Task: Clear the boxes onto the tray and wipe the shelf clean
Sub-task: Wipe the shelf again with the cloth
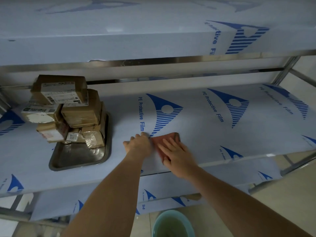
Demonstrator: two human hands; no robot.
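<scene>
"PE Protective Film" shelf point(222, 134): right hand point(177, 156) flat on cloth point(164, 142), left hand point(139, 143) open.

Pale blue-grey shelf point(196, 127) film printed with dark blue striped triangle logos, reddish-brown cloth point(165, 141), brown cardboard boxes point(68, 108) with white labels, dull silver-grey tray point(80, 158), teal bucket point(172, 224)

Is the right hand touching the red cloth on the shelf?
Touching. The head view shows the right hand lying flat on the red cloth, fingers straight across it, pressing it onto the shelf.
</scene>
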